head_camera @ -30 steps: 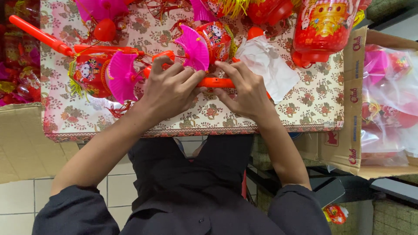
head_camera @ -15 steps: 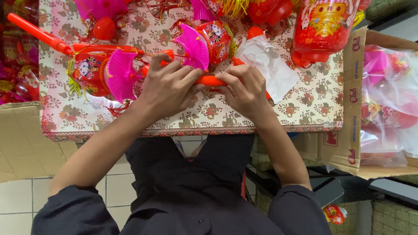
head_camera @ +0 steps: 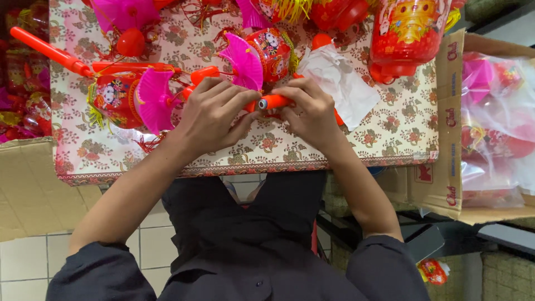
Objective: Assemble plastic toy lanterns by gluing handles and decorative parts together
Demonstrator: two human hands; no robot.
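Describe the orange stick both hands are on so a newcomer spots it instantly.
Start at the floral tablecloth and go to its near edge, where the left hand and right hand meet. The orange stick spans between them: plain and slim, unlike the pink fan-trimmed lanterns behind it.

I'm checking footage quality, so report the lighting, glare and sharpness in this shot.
Head view: even, soft light, faint shadows under both hands; left hand and right hand sharp on the orange plastic handle; mild glare on the clear plastic bags; edges slightly bowed.
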